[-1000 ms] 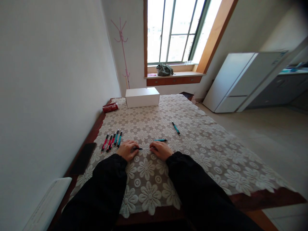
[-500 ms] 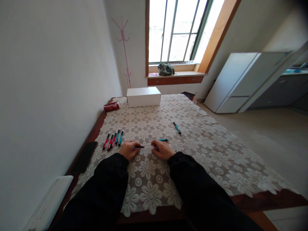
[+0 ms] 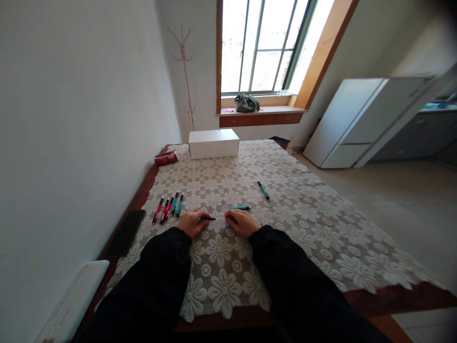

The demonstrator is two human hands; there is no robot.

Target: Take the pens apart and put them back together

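My left hand [image 3: 192, 222] is closed in a pinch on a black pen part [image 3: 210, 218] that lies level and points right. From its tip a thin pale rod, like a pen refill [image 3: 220, 218], runs across to my right hand [image 3: 243, 223]. My right fingers are closed round the rod's other end, which they hide. Just beyond the right fingers is a teal and black pen piece [image 3: 241, 207] on the cloth. Another teal and black pen [image 3: 263, 190] lies farther off. Left of my left hand, several red pens [image 3: 164, 211] and two teal pens [image 3: 177, 205] lie in a row.
A lace tablecloth [image 3: 221, 290] covers the table. At the left edge lie a black flat slab [image 3: 126, 233] and a white long object [image 3: 73, 302]. Toward the far end are a white box [image 3: 213, 144] and a red packet [image 3: 166, 158]. A wall runs along the left.
The right fingers have curled slightly and show less of the rod's end. More of the teal piece behind them shows. Both hands stay in nearly the same place.
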